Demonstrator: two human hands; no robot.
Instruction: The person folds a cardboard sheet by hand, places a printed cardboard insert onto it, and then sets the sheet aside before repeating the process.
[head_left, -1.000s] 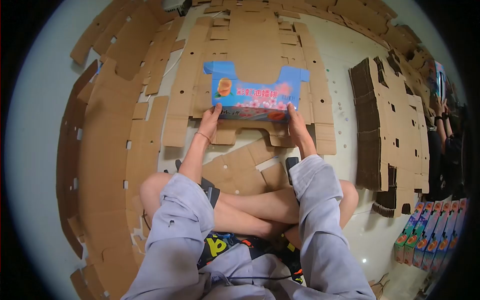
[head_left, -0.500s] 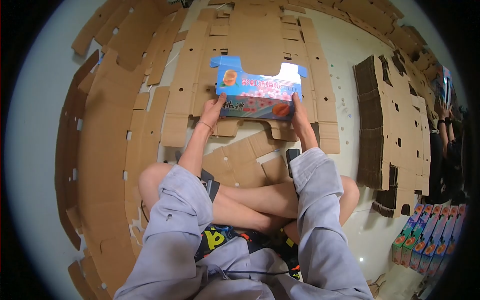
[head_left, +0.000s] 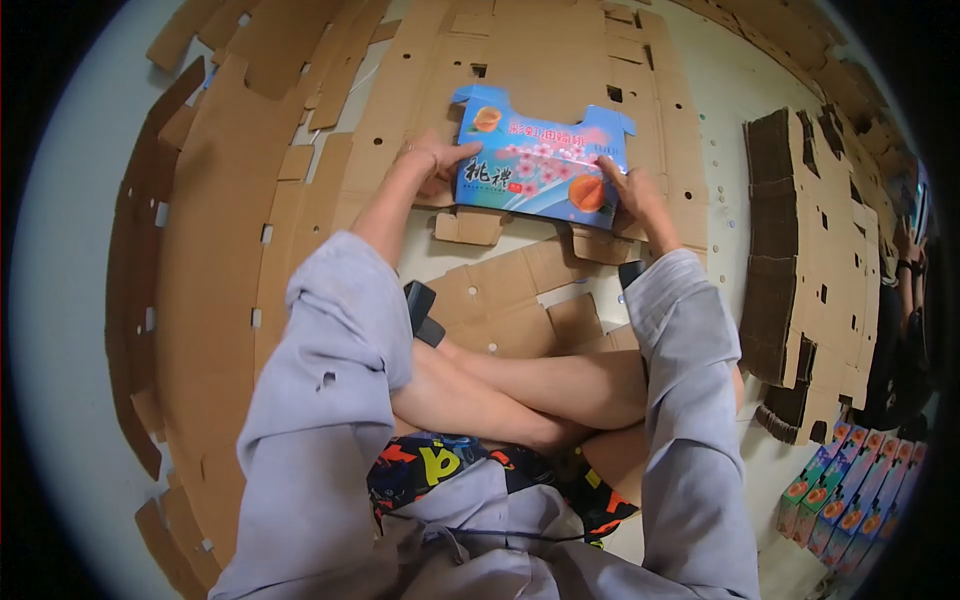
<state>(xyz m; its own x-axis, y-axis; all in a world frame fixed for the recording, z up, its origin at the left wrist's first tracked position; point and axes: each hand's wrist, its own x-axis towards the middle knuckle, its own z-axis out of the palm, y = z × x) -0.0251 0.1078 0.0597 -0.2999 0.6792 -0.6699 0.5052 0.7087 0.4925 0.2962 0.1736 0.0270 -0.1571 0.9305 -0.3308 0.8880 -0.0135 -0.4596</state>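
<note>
A blue printed fruit carton [head_left: 545,165], with peach pictures and pink blossoms, lies in front of me over flat brown cardboard. Its top edge has a wide cut-out between two tabs. My left hand [head_left: 432,165] is at its left edge, thumb laid on the print and the other fingers curled beside it. On the right edge, my right hand [head_left: 640,195] grips with the thumb on the face and fingers partly hidden behind. Brown flaps [head_left: 470,228] stick out just below the carton.
Large cut cardboard sheets [head_left: 215,270] cover the floor on my left. A stack of cardboard [head_left: 815,260] stands to the right, and several printed cartons [head_left: 850,490] are lined up below it. At the far right edge another person's arm [head_left: 908,270] shows. My crossed legs [head_left: 530,390] are in front.
The carton has moved slightly right and now lies flatter, with its whole printed face showing. Both hands shifted right with it, and the view has turned a little.
</note>
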